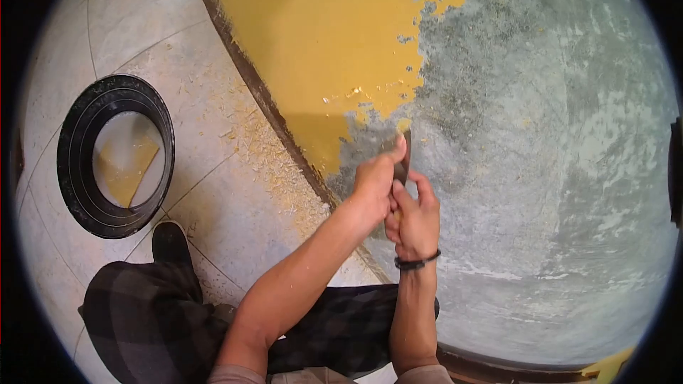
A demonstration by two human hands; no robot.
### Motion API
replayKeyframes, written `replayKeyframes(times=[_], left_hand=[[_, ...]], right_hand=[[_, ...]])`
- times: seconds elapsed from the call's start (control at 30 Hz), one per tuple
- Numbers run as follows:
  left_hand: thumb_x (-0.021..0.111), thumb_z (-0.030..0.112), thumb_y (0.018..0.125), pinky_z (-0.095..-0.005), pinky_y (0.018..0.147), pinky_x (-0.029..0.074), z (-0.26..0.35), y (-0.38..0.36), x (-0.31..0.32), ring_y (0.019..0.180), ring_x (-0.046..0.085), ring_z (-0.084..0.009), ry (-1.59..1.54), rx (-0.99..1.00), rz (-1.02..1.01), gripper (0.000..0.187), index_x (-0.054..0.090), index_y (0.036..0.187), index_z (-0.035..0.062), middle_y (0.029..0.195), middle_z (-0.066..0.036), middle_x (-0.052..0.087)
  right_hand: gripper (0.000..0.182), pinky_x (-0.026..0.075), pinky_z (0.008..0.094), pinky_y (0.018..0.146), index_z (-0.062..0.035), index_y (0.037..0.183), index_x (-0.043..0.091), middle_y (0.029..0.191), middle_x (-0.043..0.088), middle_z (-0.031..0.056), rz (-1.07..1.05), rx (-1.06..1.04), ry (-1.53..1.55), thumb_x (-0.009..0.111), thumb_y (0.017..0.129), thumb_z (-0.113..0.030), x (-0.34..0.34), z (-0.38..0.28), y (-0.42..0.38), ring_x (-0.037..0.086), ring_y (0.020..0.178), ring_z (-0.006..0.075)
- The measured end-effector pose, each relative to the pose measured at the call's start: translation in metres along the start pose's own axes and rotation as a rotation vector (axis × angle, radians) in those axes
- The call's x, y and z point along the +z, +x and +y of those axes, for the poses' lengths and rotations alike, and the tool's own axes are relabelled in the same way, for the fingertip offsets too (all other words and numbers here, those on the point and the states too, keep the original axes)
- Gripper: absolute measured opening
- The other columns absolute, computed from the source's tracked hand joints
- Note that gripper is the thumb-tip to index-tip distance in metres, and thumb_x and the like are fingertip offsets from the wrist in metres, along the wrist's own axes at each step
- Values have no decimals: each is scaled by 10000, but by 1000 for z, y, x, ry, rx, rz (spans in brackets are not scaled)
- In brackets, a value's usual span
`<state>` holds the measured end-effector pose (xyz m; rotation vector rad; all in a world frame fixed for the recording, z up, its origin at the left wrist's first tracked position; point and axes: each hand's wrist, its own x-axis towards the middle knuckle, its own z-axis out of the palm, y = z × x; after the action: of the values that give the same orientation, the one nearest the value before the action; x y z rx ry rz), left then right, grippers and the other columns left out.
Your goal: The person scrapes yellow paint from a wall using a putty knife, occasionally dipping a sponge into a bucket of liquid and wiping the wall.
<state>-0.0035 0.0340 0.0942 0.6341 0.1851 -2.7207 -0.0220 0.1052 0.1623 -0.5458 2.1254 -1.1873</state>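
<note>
Head view, scraper: a thin, dark, flat scraper (pixel 406 158) is in both hands, in front of the wall. Its long side runs nearly straight up, away from the person, with a small lean to the right at the tip. Its low end is hidden by the hands.
Left hand: the bare left hand (pixel 373 179) is nearer the tip. Its fingers are closed around the scraper, and its thumb points up along the blade.
Right hand: the bare right hand (pixel 418 219), with a black band (pixel 417 263) on its wrist, holds lower down. Its fingers are curled around the low end.
Tip: it points at a tiny yellow bit of paint (pixel 403 125). I cannot tell how hard it presses.
Yellow paint: the big, flat yellow paint patch (pixel 313 35) lies past the tip, up and to the left. Its edge is ragged and near.
Grey wall: the rough, bare grey wall (pixel 512 178) spreads to the right.
Floor: pale, curly paint flakes (pixel 274 163) lie on the light grey tile floor (pixel 131 18), beside the brown strip (pixel 245 75).
Bucket: a round, black bucket (pixel 73 163) stands well apart, to the left.
</note>
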Motion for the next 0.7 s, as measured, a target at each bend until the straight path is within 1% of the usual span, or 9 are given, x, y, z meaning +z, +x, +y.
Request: replayKeyframes(times=[0.03,0.13,0.2,0.27,0.4,0.43,0.53,0.57,0.7], left_hand=[[643,521,819,-307,338,289,2,5,-4,368,354,-155,-10,36,-3,400,534,804,137,610,-24,488],[652,499,822,-304,350,311,2,9,-7,415,395,-147,17,57,12,385,535,804,133,652,-21,501],[664,467,825,-298,369,328,-1,13,-1,474,427,-134,-31,103,-25,359,550,834,127,693,-19,511],[696,454,804,-290,328,238,0,3,8,414,340,-107,-97,77,82,403,526,774,89,650,-8,464],[714,448,792,-296,338,248,11,7,-1,429,364,-105,-102,67,60,407,534,767,84,642,-10,475],[672,477,815,-299,348,311,10,3,-5,441,437,-138,-10,18,1,398,538,802,102,655,-27,485],[664,523,802,-296,342,303,3,6,-2,415,424,-134,46,33,-80,436,523,747,114,666,-36,483],[669,525,797,-290,339,284,3,10,-6,389,367,-120,96,34,-113,439,501,700,131,657,-30,475],[689,497,793,-288,347,269,7,4,-5,396,327,-118,38,36,-68,408,528,725,128,641,-17,462]], right_hand=[[253,210,216,294,-65,1145,467,623,487,19,-40,7,30,541,905,-91,2,-2,4,359,364,52],[236,212,215,294,-65,1127,470,618,485,18,-13,0,11,542,904,-88,8,-1,-2,362,363,52],[233,213,214,295,-65,1124,470,617,487,18,-35,-38,28,543,903,-87,5,1,-1,360,362,52],[234,215,215,297,-63,1123,471,617,491,20,-6,-19,-15,546,903,-90,2,0,0,361,360,52],[256,211,220,299,-51,1142,449,617,491,26,-34,-20,44,542,907,-90,14,-4,5,343,351,52],[273,203,218,298,-48,1158,432,616,486,24,11,-35,-16,539,910,-92,15,-3,0,334,348,49],[279,195,214,297,-42,1163,429,617,484,21,11,-77,52,538,913,-98,6,6,-5,332,347,47],[274,189,213,295,-40,1164,427,619,486,20,47,-92,35,531,917,-97,5,9,-3,328,346,44],[267,195,211,294,-43,1160,428,606,480,19,18,-72,60,529,917,-91,13,4,-4,331,346,44]])
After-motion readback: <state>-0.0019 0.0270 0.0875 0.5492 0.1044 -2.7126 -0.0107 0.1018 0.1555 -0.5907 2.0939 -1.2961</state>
